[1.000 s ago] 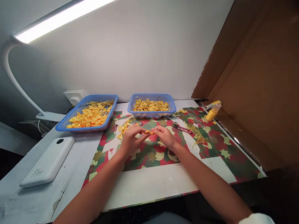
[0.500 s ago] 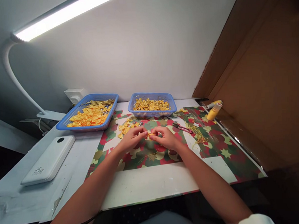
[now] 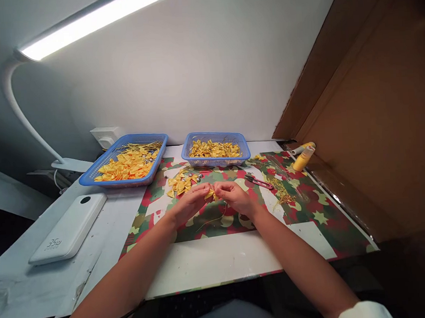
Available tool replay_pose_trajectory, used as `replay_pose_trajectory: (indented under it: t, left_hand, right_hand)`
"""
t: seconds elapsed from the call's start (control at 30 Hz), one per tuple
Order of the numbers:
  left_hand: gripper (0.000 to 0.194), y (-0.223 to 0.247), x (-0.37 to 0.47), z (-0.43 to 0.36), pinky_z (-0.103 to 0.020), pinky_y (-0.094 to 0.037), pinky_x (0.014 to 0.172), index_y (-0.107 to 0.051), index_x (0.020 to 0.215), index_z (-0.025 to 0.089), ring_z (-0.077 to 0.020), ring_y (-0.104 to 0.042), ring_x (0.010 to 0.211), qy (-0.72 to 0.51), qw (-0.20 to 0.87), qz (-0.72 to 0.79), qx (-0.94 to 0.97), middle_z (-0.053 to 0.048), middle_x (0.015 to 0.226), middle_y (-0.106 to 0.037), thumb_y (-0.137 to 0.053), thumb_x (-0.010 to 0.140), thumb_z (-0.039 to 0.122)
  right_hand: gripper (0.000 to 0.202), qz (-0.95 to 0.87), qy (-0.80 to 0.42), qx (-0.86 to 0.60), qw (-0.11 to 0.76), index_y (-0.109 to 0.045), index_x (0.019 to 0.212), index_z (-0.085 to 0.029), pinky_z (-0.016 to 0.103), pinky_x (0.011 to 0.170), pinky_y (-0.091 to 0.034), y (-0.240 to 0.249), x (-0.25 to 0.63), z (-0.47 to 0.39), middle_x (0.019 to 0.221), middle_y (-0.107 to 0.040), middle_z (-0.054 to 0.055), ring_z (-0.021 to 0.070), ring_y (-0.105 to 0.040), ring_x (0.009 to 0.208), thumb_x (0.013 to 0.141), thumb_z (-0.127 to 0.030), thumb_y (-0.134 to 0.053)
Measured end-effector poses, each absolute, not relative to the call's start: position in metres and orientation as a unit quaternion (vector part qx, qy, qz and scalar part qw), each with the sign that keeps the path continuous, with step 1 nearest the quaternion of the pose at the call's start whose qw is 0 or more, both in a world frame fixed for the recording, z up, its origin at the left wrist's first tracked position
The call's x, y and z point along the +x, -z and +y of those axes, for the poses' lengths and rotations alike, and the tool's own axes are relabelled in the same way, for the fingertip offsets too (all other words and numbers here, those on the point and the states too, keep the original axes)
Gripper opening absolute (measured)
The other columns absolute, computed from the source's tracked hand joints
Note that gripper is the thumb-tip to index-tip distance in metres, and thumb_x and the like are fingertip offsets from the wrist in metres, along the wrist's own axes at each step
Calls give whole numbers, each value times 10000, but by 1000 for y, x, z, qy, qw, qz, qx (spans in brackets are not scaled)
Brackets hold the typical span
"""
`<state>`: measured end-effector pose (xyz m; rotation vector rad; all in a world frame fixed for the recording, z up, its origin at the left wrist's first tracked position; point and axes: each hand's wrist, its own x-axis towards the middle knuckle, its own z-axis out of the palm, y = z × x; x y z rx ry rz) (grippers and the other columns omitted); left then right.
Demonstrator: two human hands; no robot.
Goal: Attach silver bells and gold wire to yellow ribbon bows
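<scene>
Between my two hands is a small yellow ribbon bow (image 3: pixel 211 194), partly covered by fingers. My left hand (image 3: pixel 191 203) pinches it from the left, and my right hand (image 3: pixel 234 197) grips its other side between thumb and fingers. A thin gold cord (image 3: pixel 215 219) hangs below the hands onto the camouflage-patterned sheet (image 3: pixel 188 231); whether it is tied to the bow I cannot tell. Just beyond my left hand lies a loose pile of yellow bows (image 3: pixel 181 183), with small silver bells (image 3: pixel 199 177) beside it. Pink-handled thread snips (image 3: pixel 258 181) lie to the right of my right hand.
Two blue baskets stand at the back, the left basket (image 3: pixel 88 177) with yellow bows and gold ties, the right basket (image 3: pixel 216 162) with gold-tied bows. Gold cord scraps (image 3: pixel 281 193) and a yellow thread spool (image 3: pixel 303 159) lie right. A white power bank (image 3: pixel 68 228) and lamp (image 3: pixel 17 103) are left.
My fingers have shifted around the yellow bow, and more of it shows between them. My left hand has turned flatter, with its fingers extended along the bow.
</scene>
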<state>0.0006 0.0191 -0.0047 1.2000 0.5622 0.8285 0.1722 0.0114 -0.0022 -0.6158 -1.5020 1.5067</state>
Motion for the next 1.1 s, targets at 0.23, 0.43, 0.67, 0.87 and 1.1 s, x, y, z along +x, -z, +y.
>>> replay_pose_trajectory:
  t: [0.23,0.43,0.67,0.87,1.1]
  left_hand:
    - [293,0,0,17,-266,-403,699,-539,684,164,-147,-452,728,-369,738,213,523,-23,746,-462,-659,760,421]
    - [350,-10,-23,35,-316,-396,677,-452,645,194,-177,-453,707,-362,495,348,710,-25,742,-461,-427,823,494]
    - [208,-13,-56,55,-357,-362,703,-538,614,202,-253,-498,828,-238,73,562,788,-59,777,-549,-487,776,321]
    - [210,0,-55,56,-434,-414,772,-616,895,188,-332,-531,990,-228,-38,662,713,-127,998,-595,-507,790,334]
    - [136,-9,-43,46,-394,-407,794,-617,857,193,-280,-544,937,-319,-74,578,747,-83,941,-587,-551,790,291]
  right_hand:
    - [367,-541,-675,-208,457,-576,606,-191,280,684,-389,6,170,9,678,-474,-6,139,-453,680,757,-510,-674]
    - [349,-536,-558,-318,548,-614,676,-192,281,659,-441,5,192,24,699,-568,26,141,-523,656,785,-515,-543]
    - [270,-504,-283,-523,627,-528,624,-194,271,615,-390,3,244,52,625,-523,-2,129,-462,606,716,-448,-511]
    - [138,-611,-201,-558,524,-607,631,-192,291,659,-381,2,247,46,661,-592,2,149,-474,641,691,-316,-624]
    - [61,-729,-182,-543,376,-668,665,-203,365,825,-349,8,217,32,799,-675,28,208,-528,850,702,-184,-712]
